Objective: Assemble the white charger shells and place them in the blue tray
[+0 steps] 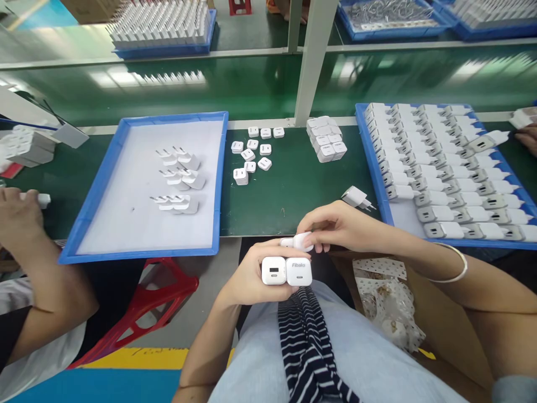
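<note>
My left hand [250, 275] is closed around two white chargers side by side, the left charger [274, 271] and the right charger [299, 271], their port faces turned up. Just behind them, my right hand [331, 226] pinches a small white piece [302, 240] that also touches my left fingers. A single white plug [357, 197] lies on the green table beyond my right wrist. Small white caps [265, 149] are spread on the table ahead, and a block of stacked white pieces [326, 138] stands to their right.
A blue-rimmed tray [220, 184] on the left holds several plugs. Another blue tray [384, 196] on the right is filled with rows of chargers. A co-worker's hand [20, 215] is at the left edge. A metal post [311, 67] rises behind the table.
</note>
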Demonstrator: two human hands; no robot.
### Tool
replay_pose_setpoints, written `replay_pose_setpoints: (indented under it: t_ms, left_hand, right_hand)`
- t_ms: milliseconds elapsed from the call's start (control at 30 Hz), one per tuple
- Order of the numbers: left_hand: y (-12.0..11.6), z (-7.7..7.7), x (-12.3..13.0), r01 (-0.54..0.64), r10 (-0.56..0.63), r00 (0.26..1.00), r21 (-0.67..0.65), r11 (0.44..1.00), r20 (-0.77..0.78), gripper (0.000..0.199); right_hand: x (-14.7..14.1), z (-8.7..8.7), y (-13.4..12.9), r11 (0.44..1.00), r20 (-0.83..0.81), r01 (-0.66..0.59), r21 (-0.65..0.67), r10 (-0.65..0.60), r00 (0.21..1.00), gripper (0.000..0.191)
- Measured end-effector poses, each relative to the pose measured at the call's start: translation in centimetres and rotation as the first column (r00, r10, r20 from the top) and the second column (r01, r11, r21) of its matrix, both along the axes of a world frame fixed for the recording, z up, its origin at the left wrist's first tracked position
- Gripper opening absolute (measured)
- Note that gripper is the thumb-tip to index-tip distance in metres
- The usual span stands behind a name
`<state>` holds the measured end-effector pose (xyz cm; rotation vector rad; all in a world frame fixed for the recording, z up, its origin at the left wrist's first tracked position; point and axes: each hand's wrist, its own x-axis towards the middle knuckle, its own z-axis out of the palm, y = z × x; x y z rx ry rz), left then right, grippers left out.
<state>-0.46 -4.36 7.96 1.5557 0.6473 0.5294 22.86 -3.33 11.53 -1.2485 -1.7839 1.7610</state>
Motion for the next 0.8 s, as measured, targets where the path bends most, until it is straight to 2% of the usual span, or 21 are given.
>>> replay_pose_setpoints:
  t_ms: [133,200,267,400,433,500,567,667,733,800]
  left_hand:
    - [0.0,-0.1,0.2,-0.069,0.067,0.997,-0.080,0.994,-0.030,0.038]
    - [0.0,-0.4,0.3,-0.111,0.108,0.994,-0.117,0.987,-0.030,0.039]
    - [0.0,-0.7,0.3,-0.133,0.134,0.991,-0.159,0.978,-0.001,0.042]
    - [0.1,-0.8,0.4,-0.154,0.167,0.985,-0.193,0.969,0.052,0.043]
    - [0.1,-0.7,0.5,-0.163,0.174,0.984,-0.184,0.969,0.044,0.043]
    - [0.2,-0.4,0.7,-0.168,0.173,0.985,-0.160,0.973,0.019,0.041]
    - [0.2,-0.1,1.0,-0.150,0.155,0.988,-0.149,0.977,0.019,0.037]
    - [0.2,0.1,1.6,-0.098,0.108,0.993,-0.164,0.982,0.056,0.027]
    - [0.1,0.2,1.9,-0.075,0.088,0.994,-0.168,0.983,0.067,0.023]
    - [0.0,0.3,2.1,-0.069,0.079,0.995,-0.159,0.985,0.056,0.023]
  right_hand:
    - [0.3,0.4,-0.3,0.975,0.149,-0.059,0.215,0.026,0.988,0.024]
    - [0.0,0.3,-0.6,0.962,0.204,-0.044,0.271,-0.013,0.979,0.027]
    - [-0.3,0.1,-1.0,0.966,0.188,0.061,0.250,-0.110,0.976,0.028]
    - [-0.1,-0.2,-1.4,0.944,0.008,0.322,0.075,-0.324,0.946,0.028]
    - [0.2,0.1,-1.3,0.931,-0.020,0.358,0.067,-0.357,0.934,0.028]
    - [0.7,1.0,-1.0,0.917,-0.028,0.377,0.131,-0.377,0.926,0.024]
    - [0.8,2.2,-0.5,0.929,-0.004,0.292,0.228,-0.299,0.954,0.019]
    - [-0.1,3.8,0.6,0.946,0.034,-0.021,0.324,0.010,0.999,0.015]
    - [-1.2,4.3,1.4,0.916,0.045,-0.217,0.337,0.215,0.976,0.015]
    - [-2.2,4.4,2.0,0.884,0.043,-0.342,0.318,0.347,0.937,0.017]
